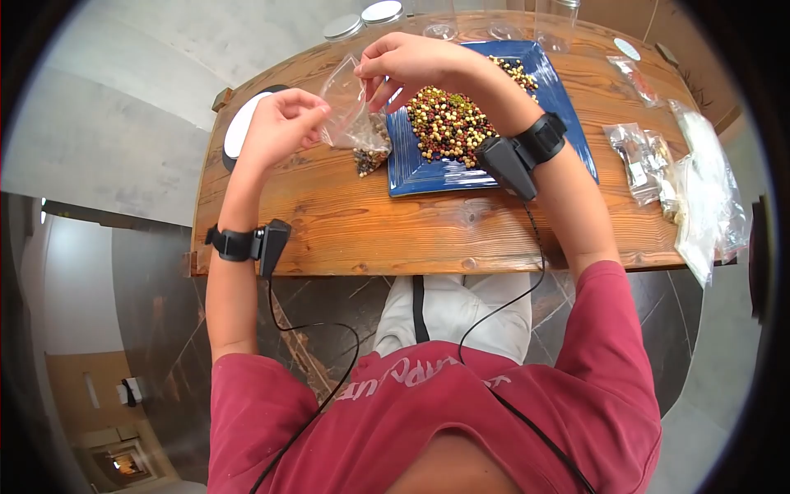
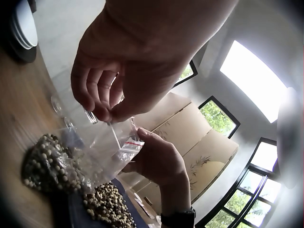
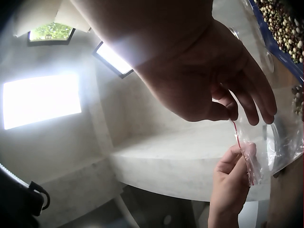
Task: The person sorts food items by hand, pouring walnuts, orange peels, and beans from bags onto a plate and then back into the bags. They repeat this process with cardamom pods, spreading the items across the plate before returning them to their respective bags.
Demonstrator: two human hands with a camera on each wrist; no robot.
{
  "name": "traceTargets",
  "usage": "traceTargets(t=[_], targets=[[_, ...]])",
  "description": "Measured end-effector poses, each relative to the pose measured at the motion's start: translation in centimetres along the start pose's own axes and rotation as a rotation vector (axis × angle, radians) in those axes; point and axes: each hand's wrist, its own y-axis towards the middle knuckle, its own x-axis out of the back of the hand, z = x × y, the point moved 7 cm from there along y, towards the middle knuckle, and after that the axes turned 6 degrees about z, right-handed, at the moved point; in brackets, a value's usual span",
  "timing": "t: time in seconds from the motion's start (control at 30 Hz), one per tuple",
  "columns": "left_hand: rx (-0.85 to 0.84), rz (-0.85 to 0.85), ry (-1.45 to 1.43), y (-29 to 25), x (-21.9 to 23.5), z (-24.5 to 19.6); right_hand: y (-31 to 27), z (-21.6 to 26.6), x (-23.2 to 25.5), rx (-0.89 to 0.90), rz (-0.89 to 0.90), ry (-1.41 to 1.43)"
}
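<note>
A clear zip bag (image 1: 344, 115) with a red line along its top edge hangs between both hands, with mottled round beads or beans (image 2: 50, 164) at its bottom. The left hand (image 1: 284, 128) pinches one side of the bag's top between thumb and fingers. At the other side, the right hand (image 1: 415, 64) pinches the top edge with thumb and index finger, its other fingers loosely bent, as the right wrist view shows. Beside the bag, a blue square plate (image 1: 494, 183) holds many multicoloured round pieces (image 1: 453, 123).
Silver-lidded jars (image 1: 383, 11) and clear containers (image 1: 555, 29) stand along the far edge of the wooden table (image 1: 329, 222). A white round object (image 1: 247, 123) lies at the left. Small filled packets (image 1: 638, 165) and clear plastic bags (image 1: 704, 189) lie at the right.
</note>
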Motion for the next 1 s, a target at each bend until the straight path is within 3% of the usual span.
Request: traceTargets(t=[0.2, 0.3, 0.37, 0.5, 0.7, 0.8, 0.9, 1.0], targets=[[-0.062, -0.098, -0.349, 0.5, 5.6, 1.8, 4.1, 2.3, -1.7, 0.064, -0.055, 0.081], [-0.064, -0.212, -0.344, -1.2, 8.8, 2.4, 6.6, 4.4, -4.1, 0.125, -0.053, 0.162], [0.006, -0.254, -0.330, -2.5, 10.1, 3.4, 6.2, 6.9, -6.4, 0.145, -0.032, 0.182], [0.172, -0.281, -0.236, -3.5, 12.2, 8.7, 10.8, 5.1, -10.3, 0.020, -0.020, 0.230], [0.299, -0.193, -0.246, -6.3, 11.8, 9.8, 14.9, 2.4, -12.6, -0.020, -0.053, 0.146], [0.187, -0.291, -0.047, -7.6, 10.3, 9.0, 14.8, 2.3, -12.2, -0.009, -0.029, 0.115], [0.230, -0.129, 0.261, -7.2, 8.3, 9.7, 13.9, 3.5, -12.1, 0.098, -0.032, 0.091], [0.042, -0.179, -0.149, -5.6, 8.4, 11.6, 12.3, 3.4, -10.8, 0.125, -0.073, 0.162]])
